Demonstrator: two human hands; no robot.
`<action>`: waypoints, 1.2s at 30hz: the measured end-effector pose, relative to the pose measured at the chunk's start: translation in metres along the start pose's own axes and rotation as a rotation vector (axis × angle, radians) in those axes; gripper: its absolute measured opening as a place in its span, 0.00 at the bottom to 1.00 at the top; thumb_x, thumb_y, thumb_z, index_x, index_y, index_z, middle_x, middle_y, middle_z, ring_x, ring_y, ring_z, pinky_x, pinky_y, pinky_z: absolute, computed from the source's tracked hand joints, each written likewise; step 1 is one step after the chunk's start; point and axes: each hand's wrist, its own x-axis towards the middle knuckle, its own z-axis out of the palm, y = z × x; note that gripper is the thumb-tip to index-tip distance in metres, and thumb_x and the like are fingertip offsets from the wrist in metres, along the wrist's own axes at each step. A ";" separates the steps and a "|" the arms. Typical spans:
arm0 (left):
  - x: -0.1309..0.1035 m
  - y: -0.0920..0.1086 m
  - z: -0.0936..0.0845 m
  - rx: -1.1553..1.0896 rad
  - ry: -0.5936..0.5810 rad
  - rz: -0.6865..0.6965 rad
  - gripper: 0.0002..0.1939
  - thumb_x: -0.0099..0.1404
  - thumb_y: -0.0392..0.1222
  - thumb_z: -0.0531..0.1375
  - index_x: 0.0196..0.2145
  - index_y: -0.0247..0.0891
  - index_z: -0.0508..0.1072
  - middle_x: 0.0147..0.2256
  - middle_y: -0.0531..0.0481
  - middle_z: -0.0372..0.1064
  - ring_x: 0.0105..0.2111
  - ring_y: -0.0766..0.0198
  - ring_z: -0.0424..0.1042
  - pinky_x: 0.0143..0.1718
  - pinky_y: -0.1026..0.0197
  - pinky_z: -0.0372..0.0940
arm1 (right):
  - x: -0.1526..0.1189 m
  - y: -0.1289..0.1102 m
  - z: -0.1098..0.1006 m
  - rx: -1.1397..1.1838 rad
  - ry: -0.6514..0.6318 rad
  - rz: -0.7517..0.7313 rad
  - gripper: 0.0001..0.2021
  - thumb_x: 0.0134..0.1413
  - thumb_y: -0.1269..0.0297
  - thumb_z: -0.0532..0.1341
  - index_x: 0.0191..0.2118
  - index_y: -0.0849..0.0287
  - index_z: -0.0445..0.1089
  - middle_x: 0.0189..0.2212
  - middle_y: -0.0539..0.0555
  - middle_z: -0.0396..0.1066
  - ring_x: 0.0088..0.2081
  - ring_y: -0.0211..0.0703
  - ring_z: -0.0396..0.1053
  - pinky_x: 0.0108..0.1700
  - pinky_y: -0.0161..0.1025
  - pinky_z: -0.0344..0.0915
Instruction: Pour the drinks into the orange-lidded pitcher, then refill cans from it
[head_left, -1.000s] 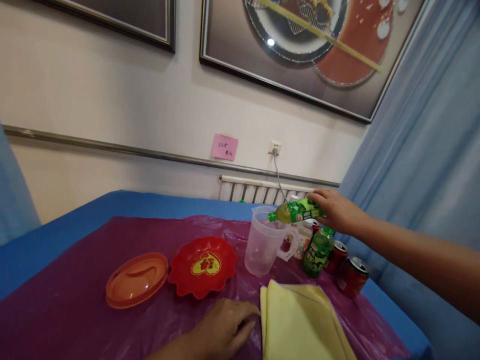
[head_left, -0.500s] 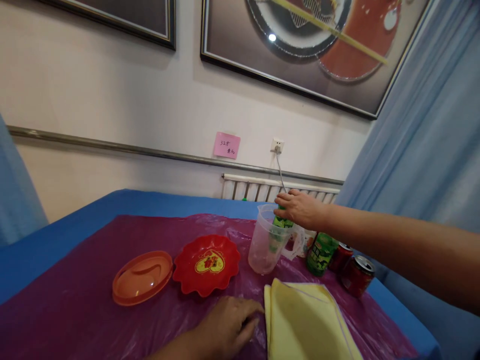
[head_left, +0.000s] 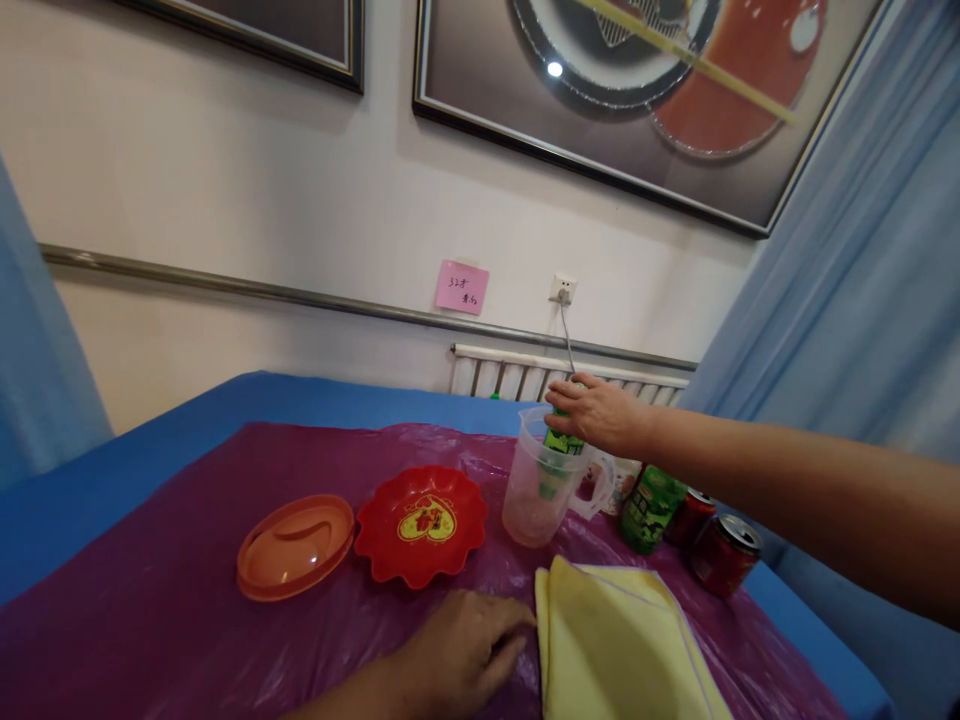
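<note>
My right hand (head_left: 600, 415) reaches across and grips a green can (head_left: 561, 440) from above. The lower part of the can is inside a clear plastic pitcher (head_left: 525, 495) and shows through its wall. My left hand (head_left: 469, 640) rests on the purple plastic sheet with its thumb and fingers apart, holding nothing. Its fingertips are beside, perhaps touching, the left edge of a folded yellow cloth (head_left: 622, 640). Beyond that hand lies a red scalloped plate (head_left: 382, 555) with a yellow heart-shaped print. An orange oval lid (head_left: 262, 565) sits at the plate's left.
Right of the pitcher stand another green can (head_left: 649, 510) and two red cans, the nearer red can (head_left: 724, 560) by the table's right side. A patterned cup (head_left: 624, 480) is partly hidden behind the pitcher handle. A radiator (head_left: 480, 372) lines the wall behind the blue-covered table (head_left: 300, 400).
My right hand and the green can have shifted slightly left and up relative to the pitcher. My left hand has stayed by the cloth. The whole view has shifted a little.
</note>
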 end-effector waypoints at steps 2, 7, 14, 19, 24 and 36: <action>0.000 0.000 0.000 0.001 -0.003 0.000 0.14 0.67 0.34 0.54 0.47 0.42 0.75 0.38 0.51 0.80 0.35 0.57 0.80 0.35 0.62 0.65 | -0.002 0.001 -0.002 -0.017 0.004 0.009 0.10 0.67 0.68 0.57 0.50 0.55 0.72 0.53 0.61 0.72 0.56 0.53 0.63 0.51 0.48 0.54; 0.000 -0.001 0.001 -0.004 0.002 0.012 0.14 0.67 0.34 0.55 0.47 0.42 0.74 0.38 0.51 0.80 0.36 0.57 0.79 0.36 0.62 0.66 | -0.009 0.007 -0.010 -0.045 -0.004 0.030 0.13 0.64 0.69 0.60 0.52 0.55 0.71 0.56 0.61 0.70 0.58 0.55 0.62 0.54 0.49 0.55; -0.001 -0.003 0.005 0.010 0.021 0.037 0.14 0.68 0.35 0.54 0.48 0.44 0.74 0.38 0.52 0.81 0.35 0.58 0.80 0.36 0.62 0.66 | -0.022 0.017 -0.014 -0.070 0.043 0.087 0.16 0.63 0.70 0.60 0.55 0.55 0.71 0.58 0.61 0.70 0.60 0.54 0.62 0.56 0.48 0.56; -0.001 -0.007 0.009 0.039 0.006 0.043 0.13 0.68 0.35 0.55 0.48 0.45 0.72 0.40 0.51 0.81 0.37 0.57 0.80 0.37 0.62 0.67 | -0.032 0.025 -0.021 -0.076 0.056 0.150 0.18 0.62 0.71 0.60 0.57 0.55 0.71 0.61 0.62 0.68 0.63 0.57 0.60 0.58 0.50 0.54; 0.001 -0.005 0.011 0.184 -0.047 0.015 0.10 0.67 0.36 0.55 0.45 0.44 0.72 0.40 0.49 0.80 0.38 0.54 0.80 0.36 0.60 0.69 | -0.037 0.025 -0.028 -0.072 0.042 0.223 0.18 0.63 0.72 0.59 0.57 0.55 0.70 0.61 0.61 0.68 0.63 0.57 0.60 0.57 0.50 0.55; 0.002 0.017 0.005 0.237 -0.174 -0.041 0.11 0.62 0.36 0.57 0.41 0.38 0.74 0.40 0.40 0.78 0.40 0.44 0.78 0.42 0.49 0.72 | -0.065 0.018 -0.022 -0.025 0.031 0.495 0.23 0.58 0.75 0.59 0.59 0.54 0.69 0.61 0.62 0.67 0.64 0.59 0.58 0.57 0.52 0.54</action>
